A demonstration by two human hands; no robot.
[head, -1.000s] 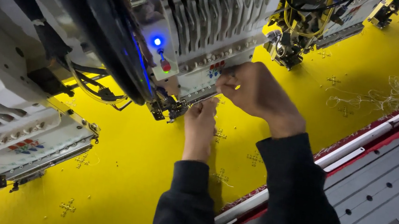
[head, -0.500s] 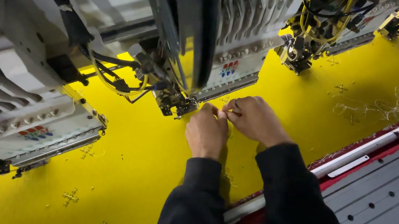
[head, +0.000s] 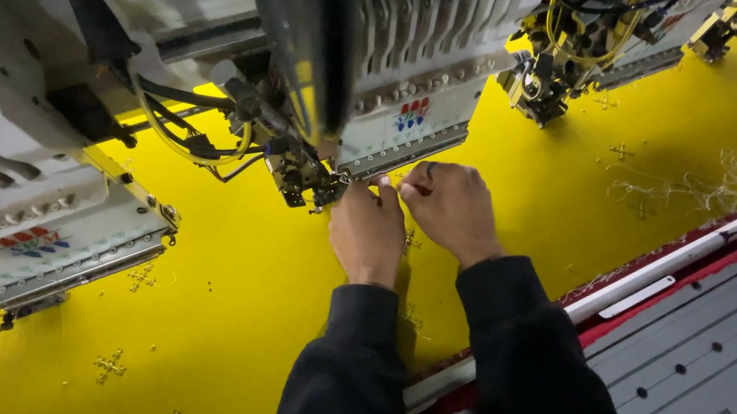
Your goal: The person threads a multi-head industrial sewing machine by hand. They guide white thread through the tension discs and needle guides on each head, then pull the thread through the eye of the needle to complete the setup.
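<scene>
Both hands' grip pinched narrow: left hand [head: 368, 231], right hand [head: 450, 209] at needle assembly [head: 310, 175].

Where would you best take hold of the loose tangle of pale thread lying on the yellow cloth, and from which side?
Pinch the thread tangle at its dense middle clump, coming straight down from above. It lies flat and loose on the yellow cloth, so there is no edge to get under, and the thin outer strands would likely slip free. The space above it looks open; both the left hand and right hand are at the machine head.

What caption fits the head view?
Left hand and right hand work at grey embroidery machine head above yellow fabric.
</scene>
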